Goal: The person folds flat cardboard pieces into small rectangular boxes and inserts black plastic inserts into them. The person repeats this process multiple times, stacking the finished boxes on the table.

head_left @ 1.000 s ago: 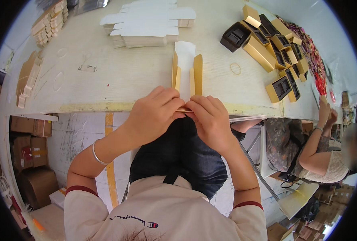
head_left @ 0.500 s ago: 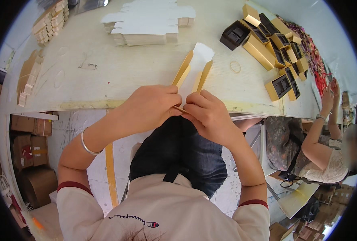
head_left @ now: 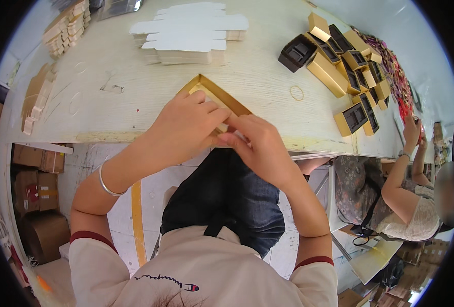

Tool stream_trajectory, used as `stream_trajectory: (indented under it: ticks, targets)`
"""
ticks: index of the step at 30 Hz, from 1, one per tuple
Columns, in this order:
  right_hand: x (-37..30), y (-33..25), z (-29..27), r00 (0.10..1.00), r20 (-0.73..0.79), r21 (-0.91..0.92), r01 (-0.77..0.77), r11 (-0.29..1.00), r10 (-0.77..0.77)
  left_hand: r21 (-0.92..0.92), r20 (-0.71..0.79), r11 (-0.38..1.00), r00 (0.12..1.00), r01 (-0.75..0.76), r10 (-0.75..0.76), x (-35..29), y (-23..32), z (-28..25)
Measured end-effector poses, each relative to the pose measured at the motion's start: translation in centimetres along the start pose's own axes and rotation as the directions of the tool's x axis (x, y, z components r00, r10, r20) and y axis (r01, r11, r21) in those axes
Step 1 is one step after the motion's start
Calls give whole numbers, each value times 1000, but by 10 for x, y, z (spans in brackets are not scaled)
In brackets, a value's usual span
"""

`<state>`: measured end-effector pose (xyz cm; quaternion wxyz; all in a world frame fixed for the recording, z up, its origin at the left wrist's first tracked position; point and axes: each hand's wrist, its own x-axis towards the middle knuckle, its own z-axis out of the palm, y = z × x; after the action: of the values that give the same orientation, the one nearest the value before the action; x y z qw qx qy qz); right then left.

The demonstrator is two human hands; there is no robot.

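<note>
A shallow gold cardboard box (head_left: 228,98) stands turned at an angle by the table's front edge. Its far corner and long right wall are upright; its near end is mostly behind my fingers. My left hand (head_left: 188,122) lies over the box's left side, fingers curled into it and closed on the near end. From the right, my right hand (head_left: 259,146) pinches the same near end, thumb and fingers together. The fingertips of both hands nearly meet there. A stack of flat white box blanks (head_left: 186,33) lies beyond, toward the back.
Gold boxes with black inserts (head_left: 357,117) are heaped at the right, beside a loose black insert tray (head_left: 296,52). A rubber band (head_left: 296,93) lies nearer. Folded card stacks (head_left: 37,97) line the left edge. A co-worker's hands (head_left: 412,134) work at far right near red strands (head_left: 405,100).
The far end flap, flat and white before, is now folded up, so the gold walls meet in a corner. The box has turned, and both hands have shifted with it.
</note>
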<state>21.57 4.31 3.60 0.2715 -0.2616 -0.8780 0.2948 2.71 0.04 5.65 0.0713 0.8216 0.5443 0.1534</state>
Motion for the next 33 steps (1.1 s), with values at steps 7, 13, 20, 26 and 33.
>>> stream_trajectory:
  ticks: [7,13,20,26,33]
  targets:
    - [-12,14,-41,988,121,-107,107,988,-93,-77,-127,980,976,-185,174,-13,-22,3]
    - [-10,24,-38,958,244,-63,173,983,-153,-190,-121,972,986,-136,114,-17,-14,19]
    - [14,27,-16,956,234,-257,237,937,-177,-234,-150,970,988,-67,33,-10,-6,27]
    - [15,35,-8,977,204,142,25,990,-54,-450,-276,893,952,-6,-133,-16,11,46]
    - [4,21,-17,938,325,13,-136,991,124,-389,-269,921,959,-28,-85,-16,0,49]
